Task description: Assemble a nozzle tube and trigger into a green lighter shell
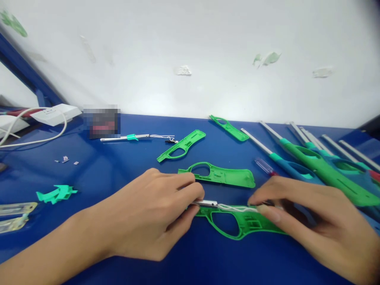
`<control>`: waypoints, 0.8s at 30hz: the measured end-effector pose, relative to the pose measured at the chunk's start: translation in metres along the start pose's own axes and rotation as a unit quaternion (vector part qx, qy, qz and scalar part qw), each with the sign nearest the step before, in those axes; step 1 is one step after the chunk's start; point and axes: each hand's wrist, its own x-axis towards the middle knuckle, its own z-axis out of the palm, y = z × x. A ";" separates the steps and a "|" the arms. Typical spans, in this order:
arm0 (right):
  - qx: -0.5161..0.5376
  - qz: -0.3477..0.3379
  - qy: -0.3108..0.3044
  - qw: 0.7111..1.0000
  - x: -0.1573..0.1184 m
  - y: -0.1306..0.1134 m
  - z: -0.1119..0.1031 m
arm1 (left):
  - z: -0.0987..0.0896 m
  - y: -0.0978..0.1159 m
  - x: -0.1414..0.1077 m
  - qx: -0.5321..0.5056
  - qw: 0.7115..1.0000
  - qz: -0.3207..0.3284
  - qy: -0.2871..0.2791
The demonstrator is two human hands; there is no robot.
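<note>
My left hand (160, 209) is closed, thumb and fingers pinching a silvery metal lighter tube (209, 203); the rest of the tube is hidden behind the fingers. White wires (234, 208) run from the tube's end to my right hand (308, 225), which pinches their far end. Something dark shows between those right fingertips, mostly covered. Directly beneath both hands lies a green lighter shell half (252, 224), its ribbed inner side up and its trigger loop towards me. Just beyond it rests another green shell half (234, 177), also inner side up.
Further back lie two more shell halves (190, 143) (233, 131) and a tube with wires (124, 137). Several long lighters (320, 166) and a clear-handled screwdriver (265, 166) are at the right. Teal plastic pieces (57, 193) and a white cable (38, 144) are at the left. A white wall (190, 47) closes off the back.
</note>
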 end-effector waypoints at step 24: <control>-0.006 -0.022 -0.017 1.000 -0.019 0.013 0.007 | -0.005 -0.001 0.000 -0.029 0.999 -0.010 -0.041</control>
